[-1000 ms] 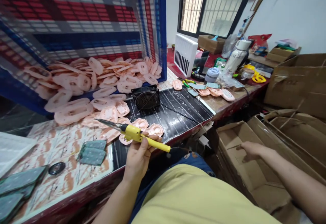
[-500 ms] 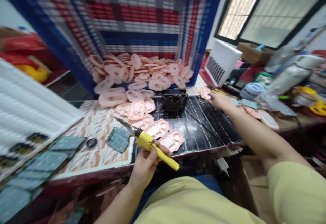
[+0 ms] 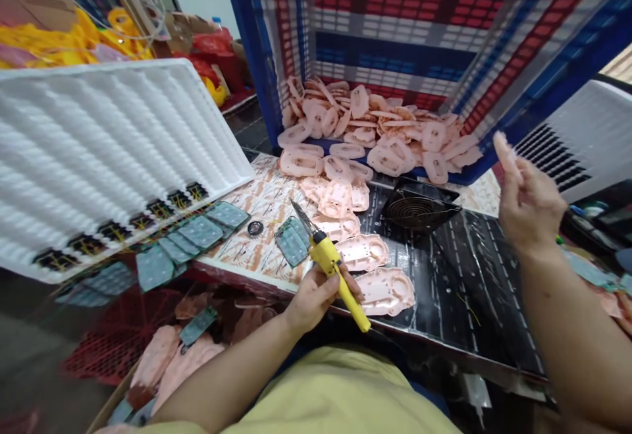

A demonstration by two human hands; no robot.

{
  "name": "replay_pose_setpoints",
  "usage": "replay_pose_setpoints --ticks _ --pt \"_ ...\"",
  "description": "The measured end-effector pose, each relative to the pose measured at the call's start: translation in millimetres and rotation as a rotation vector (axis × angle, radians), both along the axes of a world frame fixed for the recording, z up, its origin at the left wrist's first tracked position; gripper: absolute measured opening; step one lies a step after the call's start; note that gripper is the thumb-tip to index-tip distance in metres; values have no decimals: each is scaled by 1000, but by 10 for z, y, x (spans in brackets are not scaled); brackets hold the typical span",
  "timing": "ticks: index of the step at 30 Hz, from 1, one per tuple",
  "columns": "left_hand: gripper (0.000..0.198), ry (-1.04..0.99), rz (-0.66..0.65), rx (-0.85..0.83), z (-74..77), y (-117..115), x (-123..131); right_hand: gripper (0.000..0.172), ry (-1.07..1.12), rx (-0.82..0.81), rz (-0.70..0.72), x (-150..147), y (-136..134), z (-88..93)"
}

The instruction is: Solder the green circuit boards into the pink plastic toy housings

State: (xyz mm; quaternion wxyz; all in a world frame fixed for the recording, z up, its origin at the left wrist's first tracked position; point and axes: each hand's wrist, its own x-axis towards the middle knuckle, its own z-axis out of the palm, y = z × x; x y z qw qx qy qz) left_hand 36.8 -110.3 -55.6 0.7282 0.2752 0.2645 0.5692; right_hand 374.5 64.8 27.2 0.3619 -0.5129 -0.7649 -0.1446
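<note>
From where I stand, the biggest thing is a blue plastic crate [image 3: 276,45] with red and white stripes, and a heap of pink moulded plastic pieces [image 3: 375,118] spreads from it onto the bench [image 3: 237,274]. On the left, a white ribbed plastic tray [image 3: 113,151] leans over the bench, and grey-green perforated plates [image 3: 202,231] lie along its lower edge. In the middle, a black fan [image 3: 419,207] with a wire guard stands by a black mat [image 3: 459,276]. The left hand [image 3: 316,299] is closed around the yellow handle of a soldering iron [image 3: 328,263], and its thin metal tip [image 3: 299,218] is just beside one grey-green plate [image 3: 291,243]. Two large pink pieces [image 3: 385,291] lie close to this hand. The right hand [image 3: 530,207] is raised and pinches one small pink piece [image 3: 504,155] between the fingers. I cannot tell if the iron is hot. If it is, I think a small turn of the left wrist could bring the tip onto the plate or the pink pieces and mark or melt them. The small piece could also slip, because the fingers hold it only at one end.
</note>
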Motion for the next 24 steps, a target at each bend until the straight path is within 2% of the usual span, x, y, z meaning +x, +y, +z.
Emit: replay_pose_setpoints --ticks 1,3,5,6,8,10,12,14,16,18,20,21,22,23,24 --pt "36 -9 1 -12 -8 5 2 48 14 66 44 -235 -116 36" --pt "34 -31 14 -24 -4 1 9 51 -52 73 218 -765 -305 0" --pt "33 -44 19 -16 -1 -10 17 46 -149 10 468 -1290 -370 -154" --pt "33 -44 17 -1 -8 -14 20 42 -170 -70 528 -1520 -346 -254" --pt "35 -31 2 28 -44 -14 21 38 -177 -183 524 -1872 -202 -448" --pt "38 -25 -13 52 -91 -2 15 40 -182 -230 515 -2053 -14 -569" --pt "39 -31 -14 60 -125 15 4 45 -189 -261 507 -2063 89 -567" --pt "41 -51 -5 58 -128 29 -4 51 -166 -265 512 -1933 -10 -443" --pt "46 -69 -21 38 -96 34 1 47 -62 -209 567 -1726 -343 -244" --pt "51 -88 -56 -2 -33 42 32 37 90 -148 675 -1508 -837 -50" --pt "49 -107 -67 -49 58 70 103 36 112 -310 868 -1330 -1359 46" --pt "46 -124 -58 -71 112 97 155 34 110 -469 1014 -1268 -1595 34" --pt "42 -145 -48 -91 171 131 218 32 111 -652 1155 -1227 -1801 -24" --pt "37 -170 -47 -107 231 170 293 28 150 -805 1226 -1204 -1973 -126" --pt "33 -199 -56 -120 293 208 376 25 189 -934 1199 -1196 -2111 -263"
